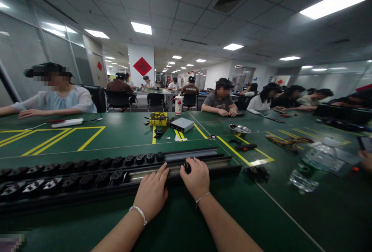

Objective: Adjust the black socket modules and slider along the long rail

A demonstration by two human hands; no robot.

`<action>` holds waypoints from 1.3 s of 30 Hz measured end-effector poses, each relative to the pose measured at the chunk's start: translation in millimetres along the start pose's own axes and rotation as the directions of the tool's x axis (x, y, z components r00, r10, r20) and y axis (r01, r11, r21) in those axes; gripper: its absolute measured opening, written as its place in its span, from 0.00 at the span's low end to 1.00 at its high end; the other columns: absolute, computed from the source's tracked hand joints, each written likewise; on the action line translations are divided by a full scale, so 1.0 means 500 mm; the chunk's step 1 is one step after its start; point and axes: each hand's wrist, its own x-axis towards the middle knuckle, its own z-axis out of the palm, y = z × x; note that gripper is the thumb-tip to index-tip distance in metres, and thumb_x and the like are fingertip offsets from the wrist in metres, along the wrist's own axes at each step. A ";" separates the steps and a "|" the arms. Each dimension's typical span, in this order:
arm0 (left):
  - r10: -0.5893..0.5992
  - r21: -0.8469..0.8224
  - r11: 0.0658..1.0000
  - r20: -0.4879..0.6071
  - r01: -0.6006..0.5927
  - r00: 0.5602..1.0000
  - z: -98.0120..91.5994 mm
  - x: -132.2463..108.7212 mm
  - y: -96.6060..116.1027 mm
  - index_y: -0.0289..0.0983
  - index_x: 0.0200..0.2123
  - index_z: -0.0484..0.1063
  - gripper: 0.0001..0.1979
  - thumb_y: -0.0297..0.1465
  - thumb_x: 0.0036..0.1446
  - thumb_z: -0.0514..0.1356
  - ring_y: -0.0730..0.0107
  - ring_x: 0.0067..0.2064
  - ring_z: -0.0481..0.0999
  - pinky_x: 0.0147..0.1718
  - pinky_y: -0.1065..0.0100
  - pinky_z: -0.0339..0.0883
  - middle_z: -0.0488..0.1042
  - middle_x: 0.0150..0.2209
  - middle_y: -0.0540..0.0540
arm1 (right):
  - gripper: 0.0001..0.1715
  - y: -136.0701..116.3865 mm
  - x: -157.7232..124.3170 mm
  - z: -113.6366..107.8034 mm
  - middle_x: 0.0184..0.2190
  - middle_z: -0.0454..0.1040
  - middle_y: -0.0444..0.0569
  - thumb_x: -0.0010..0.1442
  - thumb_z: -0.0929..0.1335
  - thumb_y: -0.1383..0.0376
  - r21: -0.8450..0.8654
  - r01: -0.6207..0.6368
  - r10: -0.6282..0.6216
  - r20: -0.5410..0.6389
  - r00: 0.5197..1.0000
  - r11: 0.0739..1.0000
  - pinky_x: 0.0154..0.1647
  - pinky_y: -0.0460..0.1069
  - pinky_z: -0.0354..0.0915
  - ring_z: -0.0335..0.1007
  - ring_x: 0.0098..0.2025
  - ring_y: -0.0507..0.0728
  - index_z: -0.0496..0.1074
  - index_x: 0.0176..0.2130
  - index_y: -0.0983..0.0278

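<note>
Two long black rails [209,171] lie side by side on the green table in front of me, and their left parts carry rows of black plug modules [101,178], some showing metal prongs. My left hand [152,192] rests on the bare silvery channel of the nearer rail, fingers stretched out and nothing visible in them. Just to its right, my right hand [198,178] curls over the same rail. Its thumb and fingers pinch a small black plug module [187,167], mostly covered by the fingers.
A clear water bottle [312,166] stands at the right, near tangled cables [287,141]. Beyond the rails are a grey box [181,125], a yellow bundle with black wire [158,119], a steel bowl [240,129] and a black tool [246,147]. Several people sit around.
</note>
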 end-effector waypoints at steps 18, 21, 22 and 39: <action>-0.002 -0.010 1.000 -0.012 0.002 1.000 -0.004 0.001 0.004 0.39 0.53 0.60 0.25 0.27 0.49 0.51 0.63 0.46 0.67 0.45 0.60 0.57 0.56 0.60 0.48 | 0.13 -0.002 0.002 0.004 0.36 0.74 0.48 0.50 0.64 0.63 0.038 -0.036 0.036 0.016 0.999 0.999 0.54 0.53 0.48 0.66 0.45 0.56 0.71 0.38 0.62; -0.002 -0.008 1.000 -0.011 0.002 1.000 -0.004 0.000 0.003 0.39 0.53 0.60 0.26 0.27 0.49 0.51 0.63 0.47 0.67 0.45 0.60 0.57 0.56 0.60 0.48 | 0.15 0.000 0.002 0.006 0.37 0.74 0.48 0.51 0.64 0.62 0.022 -0.041 0.041 0.025 0.999 0.999 0.54 0.53 0.48 0.65 0.46 0.56 0.71 0.39 0.62; -0.001 -0.010 1.000 -0.011 0.001 1.000 -0.004 0.000 0.003 0.39 0.53 0.59 0.26 0.27 0.49 0.51 0.63 0.47 0.67 0.45 0.60 0.57 0.56 0.60 0.48 | 0.15 0.000 0.002 0.006 0.37 0.74 0.49 0.51 0.64 0.62 0.017 -0.041 0.040 0.026 0.999 0.999 0.54 0.53 0.48 0.65 0.46 0.57 0.71 0.40 0.62; -0.015 -0.018 1.000 0.019 0.016 1.000 -0.008 0.002 0.006 0.40 0.54 0.59 0.26 0.26 0.49 0.51 0.63 0.47 0.67 0.46 0.60 0.57 0.55 0.60 0.47 | 0.14 -0.002 0.003 0.007 0.36 0.74 0.49 0.51 0.63 0.62 -0.011 -0.028 0.028 0.015 0.999 1.000 0.54 0.53 0.48 0.65 0.46 0.57 0.72 0.37 0.62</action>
